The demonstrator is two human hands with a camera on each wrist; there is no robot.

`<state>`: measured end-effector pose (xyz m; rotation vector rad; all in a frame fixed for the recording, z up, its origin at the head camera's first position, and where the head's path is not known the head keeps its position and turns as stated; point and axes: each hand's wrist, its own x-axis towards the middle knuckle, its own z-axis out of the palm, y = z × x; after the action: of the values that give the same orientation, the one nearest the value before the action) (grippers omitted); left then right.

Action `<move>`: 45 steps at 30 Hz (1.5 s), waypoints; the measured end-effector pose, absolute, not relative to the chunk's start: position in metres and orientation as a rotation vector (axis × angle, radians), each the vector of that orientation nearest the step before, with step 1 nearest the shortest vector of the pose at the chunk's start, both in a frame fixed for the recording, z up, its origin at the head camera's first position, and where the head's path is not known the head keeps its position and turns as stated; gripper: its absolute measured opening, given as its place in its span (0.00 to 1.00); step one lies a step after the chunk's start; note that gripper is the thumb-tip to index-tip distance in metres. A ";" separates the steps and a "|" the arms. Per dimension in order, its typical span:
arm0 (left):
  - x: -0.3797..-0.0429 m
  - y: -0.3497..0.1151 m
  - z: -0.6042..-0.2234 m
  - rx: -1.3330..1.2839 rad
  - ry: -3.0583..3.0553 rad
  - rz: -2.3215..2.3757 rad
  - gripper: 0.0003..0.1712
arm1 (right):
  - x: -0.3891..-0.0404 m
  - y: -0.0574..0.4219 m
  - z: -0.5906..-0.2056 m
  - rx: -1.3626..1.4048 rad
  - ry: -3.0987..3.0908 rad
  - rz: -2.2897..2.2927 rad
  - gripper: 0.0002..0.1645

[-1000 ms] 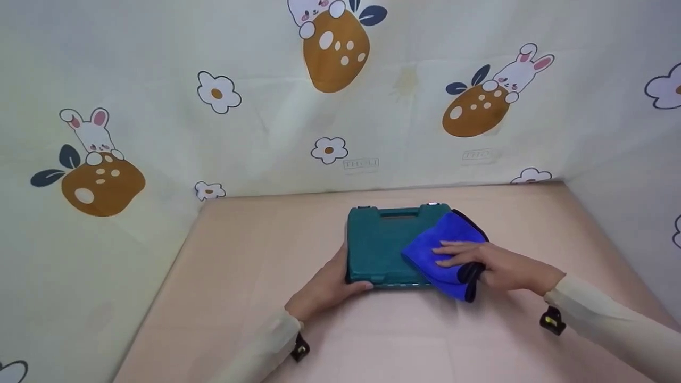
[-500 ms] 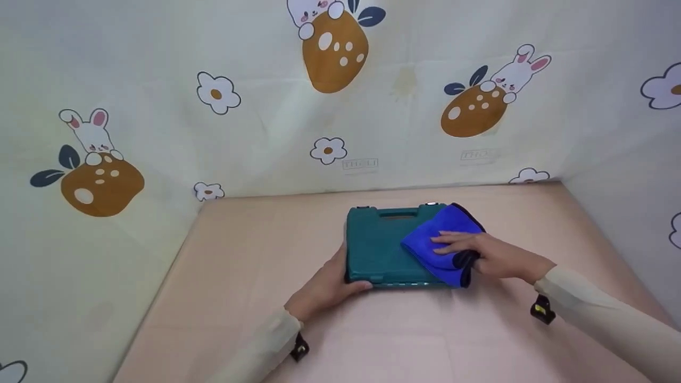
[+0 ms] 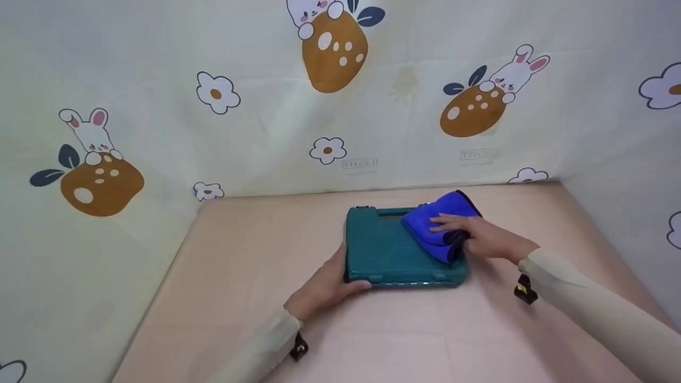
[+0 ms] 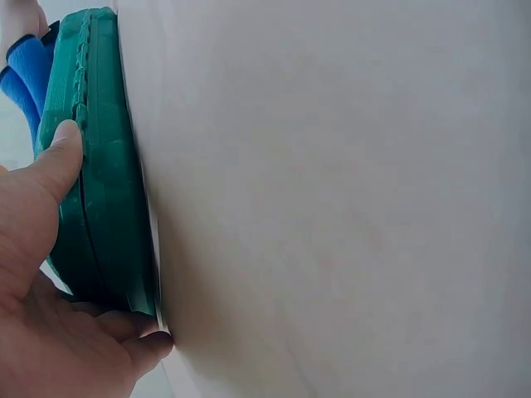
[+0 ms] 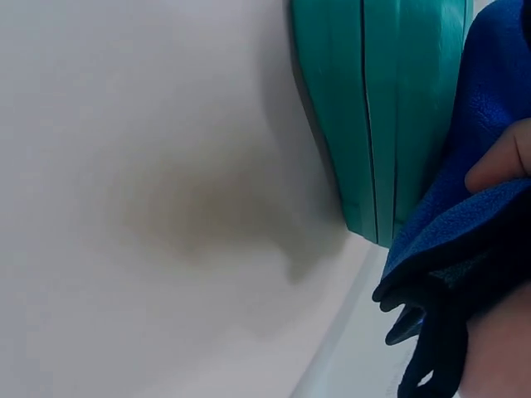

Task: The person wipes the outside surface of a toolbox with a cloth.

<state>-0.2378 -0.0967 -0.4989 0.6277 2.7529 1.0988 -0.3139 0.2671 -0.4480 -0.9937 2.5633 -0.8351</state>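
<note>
A dark green plastic carrying case [image 3: 378,250] lies flat on the table, its handle at the far side. At its near left corner my left hand [image 3: 325,281] grips it, thumb on the front edge and fingers along the left side. The left wrist view shows that thumb by the hinged seam of the case [image 4: 104,191]. My right hand [image 3: 489,236] holds a folded blue cloth [image 3: 425,226] with black edging against the far right of the lid, fingers spread over it. In the right wrist view the cloth [image 5: 489,91] hangs beside the case's side, a black loop below.
A pale pink cover lies over the table [image 3: 255,239]. Behind and on both sides stands a light curtain [image 3: 266,133] printed with rabbits, strawberries and flowers. Black wrist cameras sit under both sleeves.
My right hand has slid the blue cloth away from me over the lid, from the near right edge to the far right corner. My left hand and the case stay put.
</note>
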 end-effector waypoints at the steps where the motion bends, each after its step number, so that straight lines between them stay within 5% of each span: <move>1: -0.238 -0.097 -0.499 0.629 2.753 1.097 0.65 | -0.316 0.267 -0.448 -0.985 2.564 -0.837 0.47; 31: -0.237 -0.097 -0.499 0.713 2.780 1.093 0.65 | -0.348 0.256 -0.453 -0.626 2.681 -0.908 0.44; 45: -0.239 -0.096 -0.500 0.666 2.785 1.051 0.65 | -0.327 0.242 -0.457 -0.892 2.799 -0.735 0.42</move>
<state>-0.2394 -0.0964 -0.4996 0.6664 2.7850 1.0508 -0.3272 0.2423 -0.4566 -0.8921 2.7986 -0.7348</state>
